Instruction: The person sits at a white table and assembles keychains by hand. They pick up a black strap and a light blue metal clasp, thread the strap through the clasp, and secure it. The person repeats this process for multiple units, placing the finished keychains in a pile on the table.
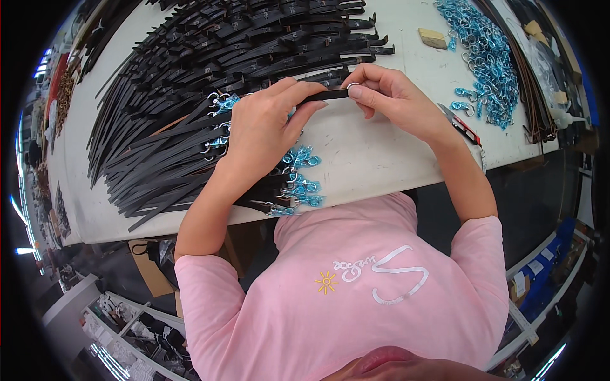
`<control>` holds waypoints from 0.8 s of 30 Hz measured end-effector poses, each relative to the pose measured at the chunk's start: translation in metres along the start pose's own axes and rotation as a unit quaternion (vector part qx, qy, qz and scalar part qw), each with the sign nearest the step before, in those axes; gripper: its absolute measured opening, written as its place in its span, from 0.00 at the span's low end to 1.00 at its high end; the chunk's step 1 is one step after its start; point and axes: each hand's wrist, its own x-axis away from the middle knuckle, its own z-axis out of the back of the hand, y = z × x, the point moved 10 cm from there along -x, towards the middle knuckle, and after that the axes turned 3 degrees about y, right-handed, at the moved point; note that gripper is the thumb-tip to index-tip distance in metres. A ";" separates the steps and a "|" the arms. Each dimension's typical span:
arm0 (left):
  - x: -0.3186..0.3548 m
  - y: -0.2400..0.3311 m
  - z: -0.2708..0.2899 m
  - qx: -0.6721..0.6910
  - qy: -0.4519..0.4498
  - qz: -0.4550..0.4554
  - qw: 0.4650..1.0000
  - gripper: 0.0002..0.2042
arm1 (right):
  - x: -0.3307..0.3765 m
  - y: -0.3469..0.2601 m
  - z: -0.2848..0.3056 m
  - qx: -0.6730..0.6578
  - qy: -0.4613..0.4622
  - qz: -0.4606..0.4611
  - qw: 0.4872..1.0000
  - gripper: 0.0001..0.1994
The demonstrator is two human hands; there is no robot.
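Observation:
Between my hands, above the white table [368, 152], a black strap [329, 95] is stretched nearly level. My left hand [264, 124] pinches it between thumb and fingers. My right hand [397, 98] grips its right end, with thumb against forefinger. A small shiny ring shows at those right fingertips; whether it is on the strap or on a finger, I cannot tell. Below my left hand and forearm lie black straps with metal clasps in blue wrapping [302, 184]. Beyond both hands, many more black straps [254, 38] lie in overlapping rows.
A heap of blue-wrapped metal clasps [486, 63] covers the far right, near a tan block [433, 38]. By my right forearm lies a red and black cutting tool [467, 129]. Brown straps [539, 120] hang at the right edge. Shelves [136, 330] stand below left.

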 end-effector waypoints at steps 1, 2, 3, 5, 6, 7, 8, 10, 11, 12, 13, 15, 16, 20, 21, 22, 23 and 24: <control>0.000 0.000 0.000 0.001 0.000 -0.001 1.000 0.12 | 0.000 0.000 -0.001 -0.007 -0.008 0.001 1.000 0.10; 0.001 0.000 0.000 0.005 0.001 -0.002 1.000 0.12 | 0.000 -0.001 -0.002 -0.014 -0.017 -0.003 1.000 0.10; 0.001 0.000 0.000 0.009 0.002 -0.003 1.000 0.12 | 0.000 -0.002 -0.005 -0.021 -0.026 -0.006 0.999 0.10; 0.002 0.001 0.001 0.017 0.004 -0.006 1.000 0.11 | 0.000 -0.002 -0.008 -0.035 -0.047 -0.016 0.998 0.10; 0.003 0.002 0.001 0.021 0.005 -0.010 1.000 0.11 | 0.000 0.000 -0.009 -0.043 -0.059 -0.023 0.997 0.10; 0.003 0.003 0.001 0.025 0.007 -0.013 1.000 0.11 | 0.000 0.003 -0.010 -0.050 -0.071 -0.029 0.996 0.10; 0.002 0.005 0.001 0.026 -0.002 -0.012 1.000 0.11 | 0.000 0.003 -0.011 -0.052 -0.077 -0.027 0.995 0.10; 0.002 0.010 0.002 0.026 -0.017 -0.011 0.999 0.11 | -0.001 0.003 -0.015 -0.056 -0.091 -0.023 0.994 0.10; 0.004 0.012 0.003 0.028 -0.014 -0.014 0.999 0.11 | -0.001 0.004 -0.018 -0.052 -0.109 -0.034 0.992 0.09; 0.004 0.013 0.003 0.021 -0.024 -0.013 0.999 0.10 | 0.000 0.002 -0.019 -0.055 -0.120 -0.034 0.991 0.09; 0.003 0.015 0.002 0.014 -0.033 -0.013 0.999 0.09 | 0.000 0.000 -0.020 -0.058 -0.131 -0.033 0.989 0.09; 0.003 0.019 0.002 0.005 -0.045 -0.012 0.999 0.09 | 0.001 0.000 -0.024 -0.045 -0.155 -0.024 0.987 0.09; 0.003 0.019 0.004 -0.001 -0.036 -0.022 0.999 0.09 | 0.000 -0.002 -0.026 -0.047 -0.157 -0.020 0.986 0.09; 0.007 0.021 0.003 -0.010 -0.010 -0.051 0.999 0.10 | 0.003 -0.011 -0.030 -0.010 -0.118 0.018 0.993 0.08; 0.007 0.021 0.002 -0.010 -0.006 -0.055 0.998 0.10 | 0.003 -0.013 -0.029 0.010 -0.096 0.033 0.995 0.07; 0.008 0.020 -0.001 -0.019 -0.011 -0.054 0.998 0.10 | 0.003 -0.010 -0.029 0.015 -0.082 0.030 0.996 0.07; 0.009 0.018 -0.004 -0.029 -0.017 -0.053 0.998 0.10 | 0.004 -0.005 -0.029 0.020 -0.069 0.026 0.997 0.07; 0.010 0.017 -0.007 -0.038 -0.022 -0.052 0.998 0.10 | 0.003 -0.001 -0.029 0.026 -0.055 0.022 0.998 0.07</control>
